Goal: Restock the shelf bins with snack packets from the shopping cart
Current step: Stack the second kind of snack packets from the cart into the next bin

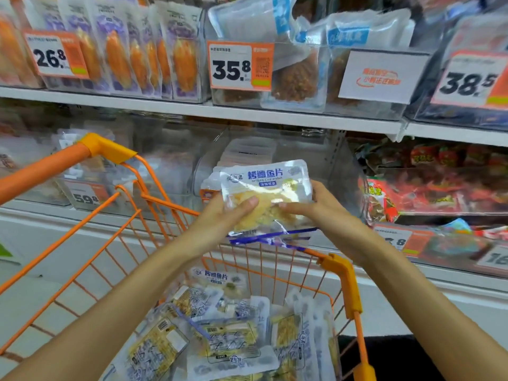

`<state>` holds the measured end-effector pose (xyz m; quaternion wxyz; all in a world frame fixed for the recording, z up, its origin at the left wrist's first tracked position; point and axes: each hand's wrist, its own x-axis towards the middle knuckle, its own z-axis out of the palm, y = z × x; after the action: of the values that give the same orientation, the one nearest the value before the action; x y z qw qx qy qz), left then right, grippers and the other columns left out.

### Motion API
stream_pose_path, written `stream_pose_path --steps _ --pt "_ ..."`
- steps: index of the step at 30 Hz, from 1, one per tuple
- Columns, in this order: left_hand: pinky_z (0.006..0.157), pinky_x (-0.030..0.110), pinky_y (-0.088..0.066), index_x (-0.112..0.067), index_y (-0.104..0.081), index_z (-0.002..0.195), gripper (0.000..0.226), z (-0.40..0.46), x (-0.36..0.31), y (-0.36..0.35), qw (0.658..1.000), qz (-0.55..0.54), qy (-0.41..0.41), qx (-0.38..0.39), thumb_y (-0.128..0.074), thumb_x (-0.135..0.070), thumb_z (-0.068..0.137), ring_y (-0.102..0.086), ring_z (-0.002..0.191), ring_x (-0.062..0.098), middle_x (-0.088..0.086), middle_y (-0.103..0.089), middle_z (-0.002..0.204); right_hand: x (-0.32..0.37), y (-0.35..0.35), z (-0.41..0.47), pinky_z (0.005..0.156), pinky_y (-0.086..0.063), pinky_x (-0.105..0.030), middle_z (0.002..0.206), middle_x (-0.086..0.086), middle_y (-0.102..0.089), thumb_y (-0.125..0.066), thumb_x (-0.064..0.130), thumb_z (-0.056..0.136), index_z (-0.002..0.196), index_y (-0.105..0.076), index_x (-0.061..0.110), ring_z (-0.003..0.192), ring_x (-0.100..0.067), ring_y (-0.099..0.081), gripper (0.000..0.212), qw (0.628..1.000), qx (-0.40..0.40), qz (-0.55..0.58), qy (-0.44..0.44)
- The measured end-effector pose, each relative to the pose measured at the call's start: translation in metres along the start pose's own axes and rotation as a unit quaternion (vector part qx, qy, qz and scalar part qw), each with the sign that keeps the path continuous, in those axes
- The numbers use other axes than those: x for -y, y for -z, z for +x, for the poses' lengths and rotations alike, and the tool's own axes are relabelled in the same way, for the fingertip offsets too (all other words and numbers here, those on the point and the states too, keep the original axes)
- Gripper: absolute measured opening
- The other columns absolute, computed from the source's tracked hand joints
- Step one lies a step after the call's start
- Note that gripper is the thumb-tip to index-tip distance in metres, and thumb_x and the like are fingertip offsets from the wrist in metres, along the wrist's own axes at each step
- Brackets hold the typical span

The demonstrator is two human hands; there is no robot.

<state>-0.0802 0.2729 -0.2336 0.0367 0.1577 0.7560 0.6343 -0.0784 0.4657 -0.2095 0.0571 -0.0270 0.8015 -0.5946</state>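
packet (265, 199) of grilled fish slices sits upright between my hands, printed title at the top, long axis running up and down. my left hand (222, 215) grips its left edge with the thumb curled across the front, and my right hand (310, 207) pinches the right edge the same way. it hangs above the far rim of the orange cart (341, 279). the clear shelf bin (275, 149) with matching packets stands straight ahead, just beyond the packet and slightly higher, so i judge a short forward push is what's left. both hands look equally near. more packets (233, 339) lie heaped in the cart below. shelves with price tags (239, 66) fill the aisle.
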Motion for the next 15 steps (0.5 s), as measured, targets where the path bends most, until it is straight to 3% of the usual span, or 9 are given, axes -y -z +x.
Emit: stream_pose_path --steps 2,5,7,11,13,15 --pt "0.082 0.010 -0.049 -0.030 -0.054 0.122 0.031 0.022 -0.003 -0.004 0.999 0.038 -0.020 -0.004 -0.058 -0.031 0.091 -0.061 0.096 -0.011 -0.015 -0.065 0.114 -0.003 0.012 0.009 0.091 -0.049 -0.027 0.126 0.002 -0.050 -0.073 0.020 0.082 0.135 -0.031 0.021 0.109 -0.012 -0.056 0.067 1.000 -0.028 -0.010 0.001" --pt "0.104 0.032 -0.045 -0.027 -0.050 0.131 0.053 0.061 -0.008 -0.007 0.996 0.068 -0.048 0.013 -0.062 -0.044 0.082 -0.058 0.115 0.002 -0.014 -0.062 0.124 -0.004 0.028 0.026 0.089 -0.048 -0.024 0.128 0.001 -0.049 -0.069 0.015 0.086 0.139 -0.017 0.020 0.108 -0.009 -0.056 0.075 0.997 -0.066 0.015 0.031" --pt "0.105 0.029 -0.043 -0.025 -0.046 0.135 0.053 0.085 -0.009 -0.009 0.993 0.082 -0.076 0.035 -0.062 -0.037 0.085 -0.055 0.119 0.003 -0.013 -0.059 0.128 -0.007 0.036 0.039 0.089 -0.048 -0.025 0.126 0.002 -0.051 -0.068 0.014 0.087 0.140 -0.014 0.020 0.102 -0.004 -0.055 0.077 0.994 -0.096 0.017 0.052" --pt "0.105 0.027 -0.042 -0.026 -0.051 0.132 0.050 0.129 -0.004 -0.008 0.982 0.160 -0.090 0.045 -0.066 -0.040 0.087 -0.053 0.120 0.008 -0.012 -0.058 0.127 -0.018 0.043 0.064 0.099 -0.048 -0.037 0.129 -0.003 -0.054 -0.073 0.014 0.083 0.142 -0.019 0.016 0.116 -0.017 -0.055 0.080 0.981 -0.178 0.029 0.074" --pt "0.106 0.038 -0.041 -0.032 -0.060 0.123 0.054 0.148 0.003 -0.006 0.971 0.224 -0.079 0.028 -0.071 -0.055 0.076 -0.055 0.117 0.011 -0.012 -0.063 0.122 -0.022 0.044 0.072 0.094 -0.047 -0.032 0.123 -0.001 -0.056 -0.074 0.016 0.082 0.139 -0.027 0.012 0.114 -0.016 -0.055 0.074 0.975 -0.216 0.011 0.058" --pt "0.098 0.041 -0.048 -0.029 -0.061 0.118 0.071 0.165 0.009 -0.007 0.972 0.227 -0.056 0.016 -0.078 -0.065 0.059 -0.062 0.108 0.011 -0.011 -0.068 0.113 -0.027 0.045 0.083 0.086 -0.043 -0.028 0.120 -0.004 -0.056 -0.073 0.017 0.084 0.131 -0.036 0.009 0.110 -0.019 -0.055 0.061 0.966 -0.249 -0.042 0.045"
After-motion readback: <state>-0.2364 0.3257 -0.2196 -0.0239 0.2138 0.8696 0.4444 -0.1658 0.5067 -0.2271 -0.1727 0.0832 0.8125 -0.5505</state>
